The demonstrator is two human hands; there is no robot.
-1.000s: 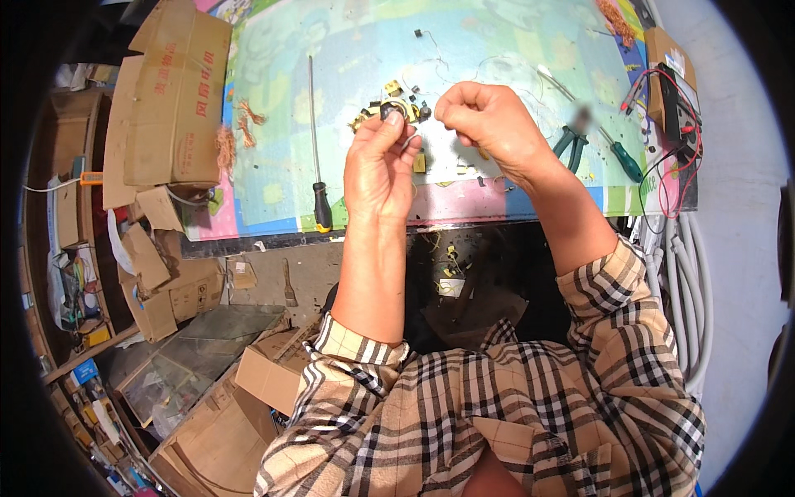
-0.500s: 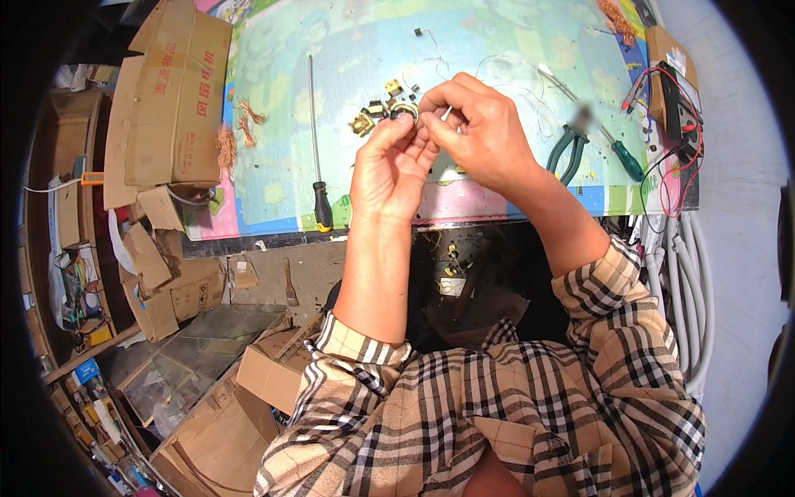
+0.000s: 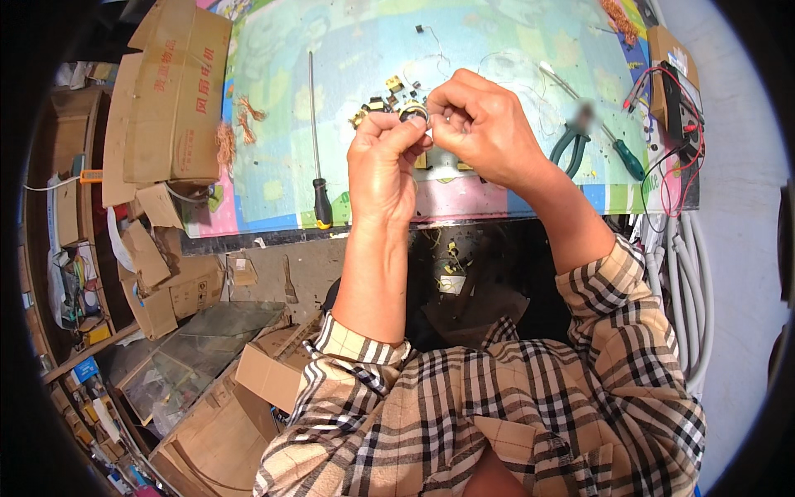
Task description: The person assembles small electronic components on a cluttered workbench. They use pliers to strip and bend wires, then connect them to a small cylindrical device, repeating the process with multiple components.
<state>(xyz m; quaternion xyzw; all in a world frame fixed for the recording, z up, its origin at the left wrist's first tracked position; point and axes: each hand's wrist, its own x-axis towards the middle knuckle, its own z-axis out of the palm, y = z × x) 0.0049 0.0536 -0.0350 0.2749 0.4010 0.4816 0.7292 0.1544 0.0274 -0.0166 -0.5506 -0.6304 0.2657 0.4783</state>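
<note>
From where I stand, two bare hands meet over the desk (image 3: 356,50), which is topped with a sheet patterned in pale green, blue and pink. The left hand (image 3: 383,161) pinches one small ring-shaped part with a pale rim and a dark middle (image 3: 411,111) between thumb and fingers. The right hand (image 3: 489,132) sits just beside it at 3 o'clock, thumb and fingers pressed together; I cannot tell what, if anything, is between them.

Take the ring as the centre of the dial, with 12 straight ahead of the person. Just past it at 10 and 11 lies a jumble of small yellow-and-black blocky components (image 3: 393,84); I count at least three, the hands covering part of the pile. At 12, well apart, is one tiny black piece (image 3: 419,29) trailing a thin wire.

There are two screwdriver handles: a black-and-yellow one on a long-shafted screwdriver (image 3: 321,205) toward 8, and a green one on a second screwdriver (image 3: 627,159) near 3. One pair of dark-green-handled pliers (image 3: 571,135) lies between the right hand and that green handle. Farther toward 3 stands one black device (image 3: 681,103) with red and black leads (image 3: 698,141). One large brown cardboard box (image 3: 178,95) stands at 9.
</note>
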